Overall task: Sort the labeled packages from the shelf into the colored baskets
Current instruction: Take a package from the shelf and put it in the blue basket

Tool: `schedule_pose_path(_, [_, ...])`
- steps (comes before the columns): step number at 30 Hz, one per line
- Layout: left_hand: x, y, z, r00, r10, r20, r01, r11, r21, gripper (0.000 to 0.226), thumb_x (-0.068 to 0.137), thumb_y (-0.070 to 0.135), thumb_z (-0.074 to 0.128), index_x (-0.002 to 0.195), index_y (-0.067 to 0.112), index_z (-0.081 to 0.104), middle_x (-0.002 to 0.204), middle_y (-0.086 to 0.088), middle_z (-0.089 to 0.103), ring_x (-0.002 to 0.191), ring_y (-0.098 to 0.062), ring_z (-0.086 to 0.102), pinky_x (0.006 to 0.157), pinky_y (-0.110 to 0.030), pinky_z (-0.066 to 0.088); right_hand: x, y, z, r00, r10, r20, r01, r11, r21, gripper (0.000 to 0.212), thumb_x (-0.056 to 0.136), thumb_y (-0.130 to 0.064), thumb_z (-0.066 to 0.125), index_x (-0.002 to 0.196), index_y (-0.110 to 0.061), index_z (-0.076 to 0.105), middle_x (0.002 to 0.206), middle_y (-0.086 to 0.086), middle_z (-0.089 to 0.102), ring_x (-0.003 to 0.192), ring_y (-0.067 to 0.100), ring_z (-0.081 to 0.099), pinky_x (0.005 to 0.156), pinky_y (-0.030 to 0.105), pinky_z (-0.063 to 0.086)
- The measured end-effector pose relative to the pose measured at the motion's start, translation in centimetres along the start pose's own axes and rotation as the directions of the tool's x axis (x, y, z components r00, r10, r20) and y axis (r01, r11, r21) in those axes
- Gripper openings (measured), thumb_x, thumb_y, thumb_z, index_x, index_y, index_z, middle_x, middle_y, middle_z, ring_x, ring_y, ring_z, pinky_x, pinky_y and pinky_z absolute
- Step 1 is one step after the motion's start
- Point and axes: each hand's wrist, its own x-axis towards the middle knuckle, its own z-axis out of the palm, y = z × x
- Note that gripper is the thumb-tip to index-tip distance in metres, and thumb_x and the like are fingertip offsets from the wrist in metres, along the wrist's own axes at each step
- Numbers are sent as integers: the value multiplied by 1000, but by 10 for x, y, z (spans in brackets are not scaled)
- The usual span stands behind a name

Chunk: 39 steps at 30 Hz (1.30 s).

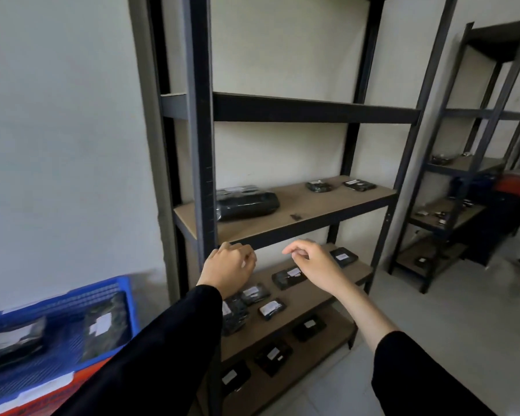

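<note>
A dark metal shelf unit [300, 111] with wooden boards stands before me. A large black wrapped package [246, 204] and two small ones [318, 186] [359, 184] lie on the middle board. Several small black packages with white labels [288, 277] lie on the two lower boards. A blue basket [126, 298] at the lower left holds two labeled packages [102, 324]. Below it shows part of a red basket [81, 382]. My left hand [230, 270] and my right hand [308, 261] hover in front of the shelf's lower board, fingers loosely curled, holding nothing.
A second dark shelf unit [469, 187] with small items stands to the right. An orange-red box [515, 183] sits beyond it. A white wall is at the left, and a light tiled floor [448, 313] spreads at the lower right.
</note>
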Motion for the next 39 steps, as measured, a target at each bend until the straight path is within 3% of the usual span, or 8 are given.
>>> schedule_pose_path(7, [120,5,72,1000,-18,24,20,997,-70,26,94,27,42,115,16,54,116,-2,50,112,-22,45,93,-33,37,116,69,-45,996,-4,89,12,996,-93,23,96,-10,43,107,-15,63,122,0,54,114,14,52,84,21,37])
schedule_pose_path(10, [170,10,96,996,-19,89,30,992,-124,28,95,25,43,117,10,51,120,-6,46,113,-26,46,94,-37,39,160,99,-60,993,1,115,10,996,-94,23,96,-11,43,107,-18,61,123,2,53,115,17,51,88,24,38])
schedule_pose_path(14, [215,22,126,968,-65,241,107,981,-163,33,96,28,41,125,12,46,127,-7,44,119,-26,45,97,-38,39,201,136,-69,990,15,141,2,993,-116,24,95,-11,43,112,-18,58,126,0,54,115,14,50,81,20,33])
schedule_pose_path(20, [267,32,168,927,-102,362,153,981,-116,45,97,41,36,130,11,41,131,-8,43,125,-23,40,105,-33,31,262,192,-68,984,51,172,-32,993,-109,24,97,-16,43,117,-18,55,127,2,52,116,18,51,84,22,34])
schedule_pose_path(24, [307,40,192,893,-144,426,193,978,-74,59,97,48,30,144,12,24,152,-6,23,138,-23,24,114,-33,18,305,233,-71,969,59,240,-18,985,-169,20,96,-17,44,114,-18,54,127,5,43,122,24,44,94,30,35])
schedule_pose_path(27, [344,43,210,881,-191,432,246,966,-75,62,96,50,28,147,14,17,157,-1,9,143,-21,14,117,-35,12,337,263,-81,984,28,175,21,963,-269,19,94,-25,48,113,-21,51,116,2,37,120,26,39,95,36,35])
schedule_pose_path(34, [416,47,250,892,-269,362,271,961,48,63,98,47,27,147,11,12,157,-1,4,145,-20,3,116,-34,2,396,325,-105,999,-11,-34,-6,895,-447,50,89,-54,46,130,-26,37,136,6,27,129,32,23,105,44,25])
schedule_pose_path(39, [448,42,270,904,-315,290,290,948,127,63,97,50,25,148,14,14,157,3,6,145,-14,2,117,-33,1,441,355,-116,961,131,-245,-195,946,-258,56,91,-52,43,133,-16,37,133,11,38,127,34,31,105,45,26])
